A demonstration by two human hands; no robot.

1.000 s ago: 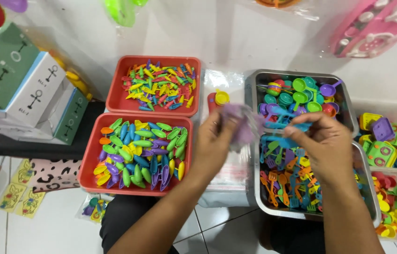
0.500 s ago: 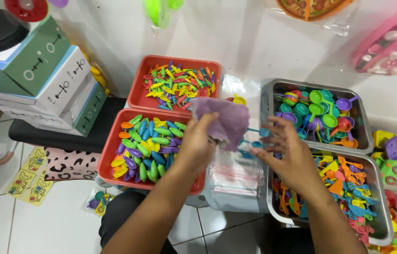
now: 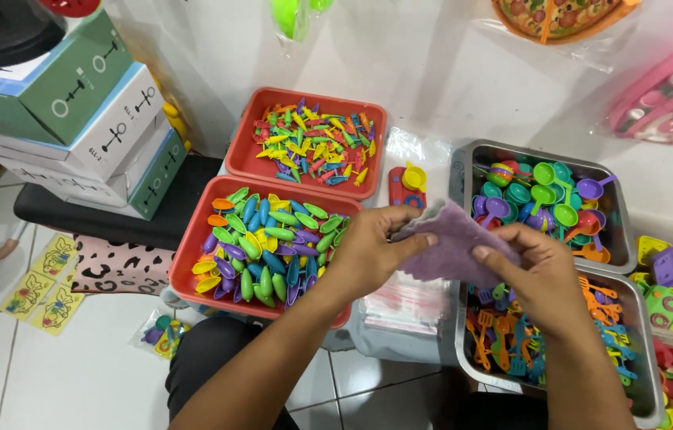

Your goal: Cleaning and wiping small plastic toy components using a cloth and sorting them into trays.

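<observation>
While both hands, left (image 3: 368,251) and right (image 3: 532,267), pinch it, purple cloth (image 3: 456,247) stretched crosswise, long axis left-right.

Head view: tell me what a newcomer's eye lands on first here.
First, the purple cloth at centre, pinched between the left hand and the right hand. Next, the two red trays to the left: the near tray filled with colourful leaf-shaped plastic pieces, the far tray with smaller mixed pieces. To the right, the metal trays hold toy pans and toy utensils.
</observation>
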